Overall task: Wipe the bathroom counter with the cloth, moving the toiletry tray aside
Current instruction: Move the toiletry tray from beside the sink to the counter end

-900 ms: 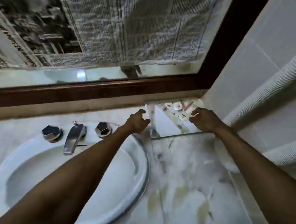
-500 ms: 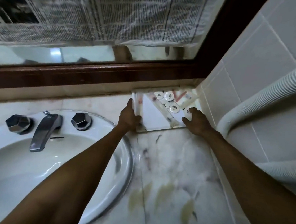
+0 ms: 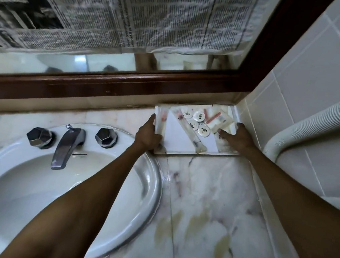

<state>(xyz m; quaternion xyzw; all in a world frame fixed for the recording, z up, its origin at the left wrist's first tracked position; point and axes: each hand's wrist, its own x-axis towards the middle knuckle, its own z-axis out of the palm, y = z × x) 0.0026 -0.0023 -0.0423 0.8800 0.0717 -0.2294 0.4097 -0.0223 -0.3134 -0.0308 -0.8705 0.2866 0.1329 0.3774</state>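
A white toiletry tray (image 3: 183, 152) lies flat in the back right corner of the marble counter (image 3: 209, 205), against the tiled wall. It holds several round white packets, wrapped sachets and a pink stick. My left hand (image 3: 148, 134) grips the tray's left rim. My right hand (image 3: 237, 138) grips its right side, fingers inside the tray. No cloth is in view.
A white oval sink (image 3: 151, 181) with a chrome faucet (image 3: 65, 148) and two faceted knobs fills the left. A wood-framed mirror (image 3: 127, 83) covered with newspaper stands behind. A ribbed white hose (image 3: 310, 125) runs along the right tiled wall. Yellowish stains mark the counter near its front edge.
The tray was tilted up off the counter; now it lies flat in the back right corner. Both hands have stayed on its sides.
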